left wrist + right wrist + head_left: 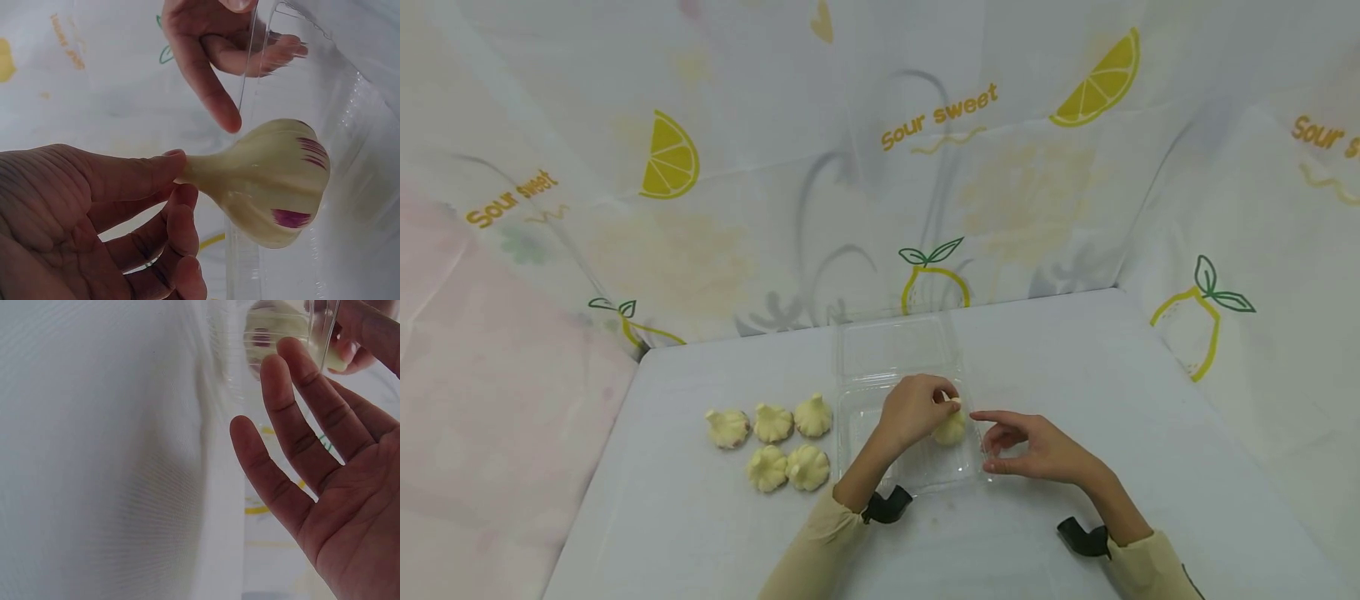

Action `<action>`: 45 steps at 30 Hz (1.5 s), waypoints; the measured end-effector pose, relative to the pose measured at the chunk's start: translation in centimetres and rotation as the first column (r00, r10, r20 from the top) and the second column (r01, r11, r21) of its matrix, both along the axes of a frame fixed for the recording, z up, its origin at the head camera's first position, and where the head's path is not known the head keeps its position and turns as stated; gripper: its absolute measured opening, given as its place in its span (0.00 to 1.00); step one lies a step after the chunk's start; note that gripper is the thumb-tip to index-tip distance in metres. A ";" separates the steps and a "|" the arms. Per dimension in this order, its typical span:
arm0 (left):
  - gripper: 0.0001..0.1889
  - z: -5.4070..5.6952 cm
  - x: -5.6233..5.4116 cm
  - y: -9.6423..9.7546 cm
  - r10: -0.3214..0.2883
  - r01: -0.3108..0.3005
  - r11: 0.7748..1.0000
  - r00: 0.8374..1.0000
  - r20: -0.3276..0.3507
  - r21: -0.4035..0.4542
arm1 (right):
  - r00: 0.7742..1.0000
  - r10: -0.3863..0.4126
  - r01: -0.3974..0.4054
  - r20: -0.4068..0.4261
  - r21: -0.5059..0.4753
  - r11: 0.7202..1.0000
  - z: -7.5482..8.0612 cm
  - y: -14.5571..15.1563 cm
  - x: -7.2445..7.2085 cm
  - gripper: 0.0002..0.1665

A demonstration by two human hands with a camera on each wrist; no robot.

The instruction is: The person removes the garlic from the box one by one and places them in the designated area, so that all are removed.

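My left hand (917, 408) is over the right part of an open clear plastic container (868, 479). Its thumb and fingertips pinch the stem of a pale garlic bulb (275, 181) with purple streaks. In the head view this garlic bulb (951, 429) is partly hidden by the hand. At the container's right wall is my right hand (1037, 450), its fingers loosely extended along the outside of the clear side. In the right wrist view these fingers (306, 434) lie close to the wall, with the garlic bulb (275, 334) seen beyond it.
Several more garlic bulbs (771, 423) lie in two rows left of the container. The container's clear lid (895, 346) is folded back toward the rear of the white table (1037, 350). A printed cloth (760, 208) hangs behind.
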State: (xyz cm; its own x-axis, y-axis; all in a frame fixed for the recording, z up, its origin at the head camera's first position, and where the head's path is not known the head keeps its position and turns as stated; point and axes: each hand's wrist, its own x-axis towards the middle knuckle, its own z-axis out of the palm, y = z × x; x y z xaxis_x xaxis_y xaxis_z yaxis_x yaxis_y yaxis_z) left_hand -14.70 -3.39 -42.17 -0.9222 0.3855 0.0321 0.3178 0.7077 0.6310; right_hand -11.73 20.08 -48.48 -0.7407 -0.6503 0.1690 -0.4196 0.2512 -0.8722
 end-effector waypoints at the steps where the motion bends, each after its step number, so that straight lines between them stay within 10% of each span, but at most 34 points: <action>1: 0.04 0.1 0.1 -0.1 0.001 -0.001 1.000 1.000 -0.004 0.003 | 1.000 -0.002 0.002 0.001 0.003 1.000 0.0 0.0 0.0 0.38; 45: 0.03 5.2 1.4 -9.2 0.166 -0.154 0.964 0.985 -0.038 0.219 | 1.000 0.008 -0.008 -0.021 -0.002 1.000 0.3 -0.1 0.2 0.39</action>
State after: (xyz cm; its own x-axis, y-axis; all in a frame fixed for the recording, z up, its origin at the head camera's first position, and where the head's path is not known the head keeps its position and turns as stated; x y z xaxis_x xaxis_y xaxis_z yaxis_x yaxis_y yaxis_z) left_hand -13.35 -12.64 -36.93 -0.9657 0.2116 0.1507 0.2503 0.6024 0.7579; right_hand -11.50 20.00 -48.22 -0.7318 -0.6557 0.1860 -0.4401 0.2463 -0.8635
